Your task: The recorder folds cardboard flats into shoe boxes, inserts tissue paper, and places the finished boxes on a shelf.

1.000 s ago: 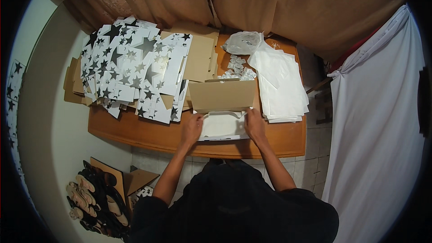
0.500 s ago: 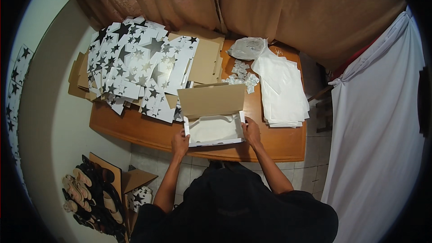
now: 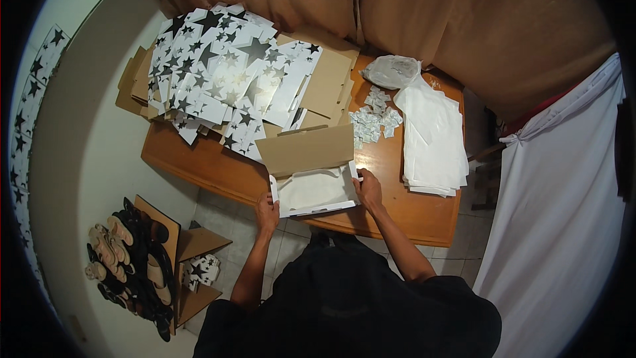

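Between my hands is a cardboard box (image 3: 306, 149) with white outer walls and a brown inside, its lid raised at the far side. White tissue paper (image 3: 311, 189) lines its bottom. My left hand (image 3: 267, 212) grips the left end wall, fingers closed on it. At the opposite end, my right hand (image 3: 368, 187) holds the right wall. The box is at the near edge of the wooden table (image 3: 199, 169), in front of my body. Whether its base rests on the table cannot be made out.
Flat star-printed cardboard pieces (image 3: 225, 73) are heaped at the far left. Small white packets (image 3: 374, 119) lie beside a clear plastic bag (image 3: 392, 71) and a stack of white paper sheets (image 3: 434, 139). Several sandals and shoes (image 3: 126, 258) are at the lower left, near the floor.
The view has turned, so the table and its piles appear shifted to the right. Both hands keep their hold on the box, which is slightly more tilted in the picture.
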A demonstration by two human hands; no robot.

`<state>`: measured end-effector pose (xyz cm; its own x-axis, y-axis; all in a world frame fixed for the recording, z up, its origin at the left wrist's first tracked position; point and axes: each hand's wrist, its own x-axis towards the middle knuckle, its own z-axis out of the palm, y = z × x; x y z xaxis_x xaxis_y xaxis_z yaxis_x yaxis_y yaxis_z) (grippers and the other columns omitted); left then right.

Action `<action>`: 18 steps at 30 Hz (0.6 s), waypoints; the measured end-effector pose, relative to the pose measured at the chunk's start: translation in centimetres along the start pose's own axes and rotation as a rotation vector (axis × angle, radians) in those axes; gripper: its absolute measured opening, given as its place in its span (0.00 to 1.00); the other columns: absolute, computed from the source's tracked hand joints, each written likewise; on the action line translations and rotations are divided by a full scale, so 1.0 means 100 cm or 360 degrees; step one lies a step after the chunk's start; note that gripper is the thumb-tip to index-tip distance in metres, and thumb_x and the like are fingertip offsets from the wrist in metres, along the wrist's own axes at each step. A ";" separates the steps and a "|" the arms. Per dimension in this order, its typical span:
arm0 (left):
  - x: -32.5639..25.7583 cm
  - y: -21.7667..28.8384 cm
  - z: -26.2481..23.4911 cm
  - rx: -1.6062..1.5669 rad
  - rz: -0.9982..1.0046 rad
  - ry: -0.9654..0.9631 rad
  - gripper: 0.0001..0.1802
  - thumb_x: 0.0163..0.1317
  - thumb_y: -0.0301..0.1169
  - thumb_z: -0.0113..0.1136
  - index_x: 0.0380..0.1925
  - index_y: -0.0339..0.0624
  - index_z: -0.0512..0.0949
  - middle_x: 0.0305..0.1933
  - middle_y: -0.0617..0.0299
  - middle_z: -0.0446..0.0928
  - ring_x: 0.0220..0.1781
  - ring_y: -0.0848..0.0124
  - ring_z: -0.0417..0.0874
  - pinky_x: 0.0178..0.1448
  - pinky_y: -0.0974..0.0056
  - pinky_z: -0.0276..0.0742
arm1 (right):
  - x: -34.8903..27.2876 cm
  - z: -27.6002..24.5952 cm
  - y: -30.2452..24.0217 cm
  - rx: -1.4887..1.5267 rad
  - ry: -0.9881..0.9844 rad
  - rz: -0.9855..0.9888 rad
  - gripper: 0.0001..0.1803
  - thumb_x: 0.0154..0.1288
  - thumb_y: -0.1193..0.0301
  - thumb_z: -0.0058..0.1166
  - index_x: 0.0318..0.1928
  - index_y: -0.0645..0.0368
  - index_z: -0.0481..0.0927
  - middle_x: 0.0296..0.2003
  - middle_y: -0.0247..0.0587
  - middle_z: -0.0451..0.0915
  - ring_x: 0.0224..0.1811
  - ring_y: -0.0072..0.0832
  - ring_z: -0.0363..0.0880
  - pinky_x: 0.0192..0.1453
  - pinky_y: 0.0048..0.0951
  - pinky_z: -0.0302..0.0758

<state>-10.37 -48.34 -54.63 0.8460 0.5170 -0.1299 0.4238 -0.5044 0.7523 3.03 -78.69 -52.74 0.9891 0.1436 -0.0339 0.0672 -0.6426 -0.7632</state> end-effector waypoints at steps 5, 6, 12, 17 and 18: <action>-0.003 0.010 -0.002 0.0427 0.0138 0.0041 0.16 0.63 0.27 0.66 0.49 0.33 0.78 0.51 0.46 0.79 0.53 0.51 0.83 0.55 0.50 0.79 | 0.004 -0.006 0.010 0.0036 -0.0141 -0.0056 0.24 0.70 0.63 0.60 0.58 0.69 0.78 0.45 0.61 0.86 0.42 0.48 0.88 0.48 0.42 0.82; -0.002 0.030 -0.005 0.0421 0.0162 0.0025 0.16 0.63 0.27 0.66 0.49 0.33 0.78 0.51 0.46 0.79 0.53 0.51 0.83 0.55 0.50 0.79 | 0.006 -0.012 0.009 0.0031 -0.0115 -0.0044 0.24 0.70 0.63 0.60 0.58 0.69 0.78 0.45 0.61 0.86 0.42 0.48 0.88 0.48 0.42 0.82; 0.018 0.130 0.008 0.0320 0.0903 0.0016 0.18 0.63 0.29 0.67 0.51 0.35 0.79 0.52 0.46 0.77 0.55 0.51 0.81 0.56 0.50 0.77 | 0.011 -0.046 0.013 0.0255 -0.0103 0.0171 0.25 0.72 0.61 0.55 0.61 0.66 0.77 0.48 0.61 0.85 0.44 0.50 0.87 0.52 0.42 0.81; 0.041 0.197 0.085 -0.0297 0.0934 -0.0771 0.15 0.63 0.31 0.68 0.47 0.35 0.80 0.44 0.50 0.82 0.43 0.58 0.85 0.45 0.57 0.82 | 0.030 -0.059 0.050 0.0165 0.0040 0.0162 0.21 0.71 0.65 0.57 0.57 0.69 0.79 0.42 0.56 0.87 0.38 0.41 0.88 0.44 0.38 0.83; 0.044 0.208 0.102 -0.0293 0.0939 -0.0797 0.15 0.63 0.31 0.68 0.47 0.35 0.80 0.44 0.50 0.82 0.43 0.58 0.85 0.45 0.57 0.82 | 0.034 -0.062 0.056 0.0168 0.0053 0.0184 0.21 0.71 0.65 0.57 0.57 0.69 0.79 0.42 0.56 0.87 0.38 0.41 0.88 0.44 0.38 0.83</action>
<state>5.48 -63.62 -46.10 0.9775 -0.1945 0.0812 -0.1630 -0.4532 0.8764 7.56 -86.43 -53.15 0.9933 0.0469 -0.1052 -0.0598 -0.5703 -0.8192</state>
